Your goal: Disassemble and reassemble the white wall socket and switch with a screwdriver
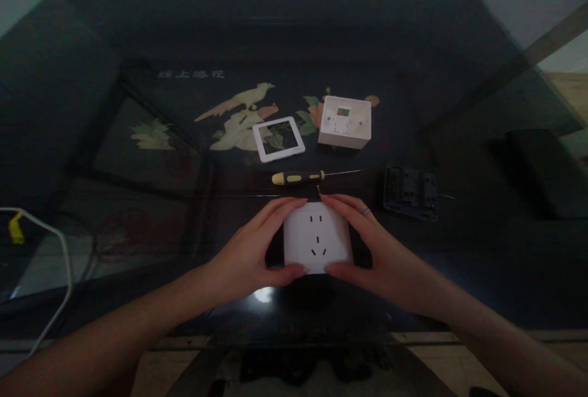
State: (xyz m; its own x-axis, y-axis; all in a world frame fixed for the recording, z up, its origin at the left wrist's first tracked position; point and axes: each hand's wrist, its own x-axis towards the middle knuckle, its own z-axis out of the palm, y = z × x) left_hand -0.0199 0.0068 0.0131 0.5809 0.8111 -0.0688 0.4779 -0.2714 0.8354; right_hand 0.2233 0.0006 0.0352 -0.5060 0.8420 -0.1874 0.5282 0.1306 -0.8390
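Observation:
A white wall socket panel (318,230) with five dark slots faces up near the front of the table. My left hand (257,244) grips its left side, fingers at the far edge and thumb at the near edge. On the right side, my right hand (367,244), with a ring on one finger, holds it the same way. Just beyond the panel's far edge stands a small screw (318,190). A black and yellow screwdriver (301,177) lies behind it, its shaft pointing right. The underside of the panel is hidden.
A white square frame (283,154) and an open white mounting box (345,139) lie farther back on the dark glossy table (285,29). To the right is a black plastic part (410,192). A white cable (68,262) with a yellow tag (16,229) hangs at far left.

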